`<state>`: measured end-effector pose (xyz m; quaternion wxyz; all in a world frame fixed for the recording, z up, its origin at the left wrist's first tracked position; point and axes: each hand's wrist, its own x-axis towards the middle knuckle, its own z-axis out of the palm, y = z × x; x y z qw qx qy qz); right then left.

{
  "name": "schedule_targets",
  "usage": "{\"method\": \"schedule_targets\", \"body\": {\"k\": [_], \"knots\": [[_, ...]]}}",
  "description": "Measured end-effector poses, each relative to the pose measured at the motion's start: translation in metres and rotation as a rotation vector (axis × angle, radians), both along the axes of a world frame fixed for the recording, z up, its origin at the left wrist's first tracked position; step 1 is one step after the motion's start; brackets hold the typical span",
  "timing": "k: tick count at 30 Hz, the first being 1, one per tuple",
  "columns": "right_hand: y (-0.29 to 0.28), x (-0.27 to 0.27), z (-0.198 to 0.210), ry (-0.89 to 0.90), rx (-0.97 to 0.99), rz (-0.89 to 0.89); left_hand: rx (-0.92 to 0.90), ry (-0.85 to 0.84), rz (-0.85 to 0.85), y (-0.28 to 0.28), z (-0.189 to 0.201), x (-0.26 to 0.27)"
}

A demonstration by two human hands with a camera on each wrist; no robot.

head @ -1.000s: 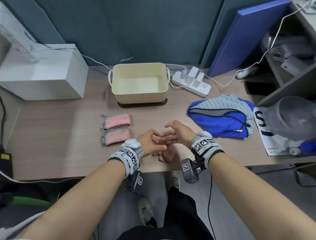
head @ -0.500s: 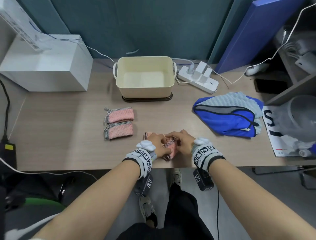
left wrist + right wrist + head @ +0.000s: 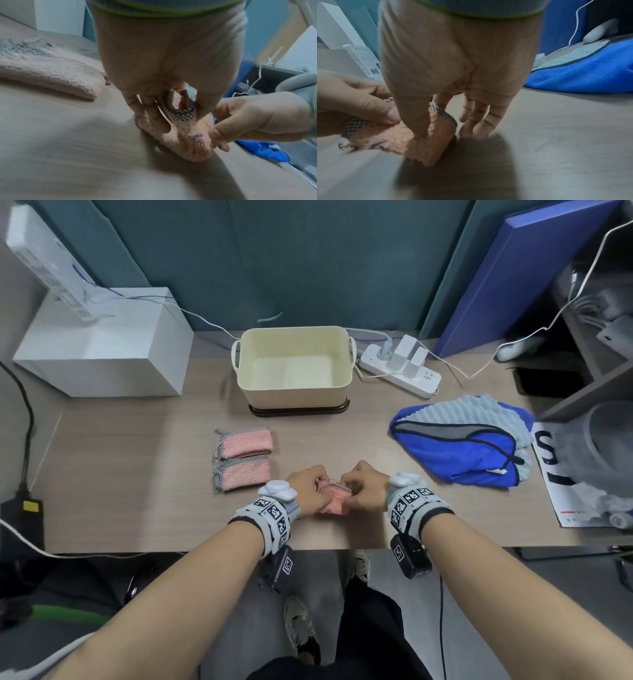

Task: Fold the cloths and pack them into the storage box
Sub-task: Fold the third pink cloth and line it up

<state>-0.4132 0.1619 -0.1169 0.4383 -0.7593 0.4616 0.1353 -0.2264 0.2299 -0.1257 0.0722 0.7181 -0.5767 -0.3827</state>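
Note:
A small pink cloth with a checked border lies partly folded near the desk's front edge. My left hand pinches its left end, and in the left wrist view the checked border curls between the fingers of that left hand. My right hand pinches the pink cloth's right end between thumb and forefinger, with the other fingers of that right hand touching the desk. Two folded pink cloths lie side by side to the left. The cream storage box stands empty behind them.
A heap of blue and light-blue cloths lies at the right. A white power strip with cables sits right of the box, a white carton at the back left, and papers at the far right edge.
Both hands came down from just above the desk onto the pink cloth and closed on its two ends. The head view has drawn closer over the desk.

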Motion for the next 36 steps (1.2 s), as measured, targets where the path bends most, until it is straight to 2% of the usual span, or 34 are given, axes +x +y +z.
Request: {"method": "schedule_targets", "body": {"k": [4, 9, 13, 18, 24, 29, 31, 34, 36], "knots": [[-0.008, 0.006, -0.005, 0.068, -0.027, -0.003, -0.042, 0.02, 0.146, -0.006, -0.005, 0.01], [-0.011, 0.001, -0.017, 0.115, -0.04, 0.013, -0.109, 0.069, 0.205, -0.016, -0.015, 0.007], [-0.019, -0.005, -0.024, 0.141, -0.055, 0.013, -0.13, 0.066, 0.187, -0.028, -0.026, 0.006], [-0.028, -0.012, -0.025, 0.185, -0.098, -0.038, -0.072, -0.082, 0.062, -0.033, -0.036, 0.003], [-0.026, -0.014, -0.017, 0.106, -0.091, -0.107, -0.076, -0.066, 0.0, -0.029, -0.034, -0.003], [-0.02, -0.003, -0.014, 0.159, -0.033, -0.008, -0.036, -0.054, -0.023, -0.016, -0.031, 0.001], [-0.019, 0.002, -0.016, 0.14, 0.003, -0.034, 0.005, -0.03, -0.004, -0.007, -0.029, 0.005], [-0.007, 0.018, -0.011, 0.009, 0.057, -0.103, 0.036, 0.003, 0.063, 0.016, -0.026, 0.021], [0.003, 0.034, -0.005, -0.061, 0.078, -0.128, 0.018, 0.03, 0.157, 0.034, -0.025, 0.038]]}}
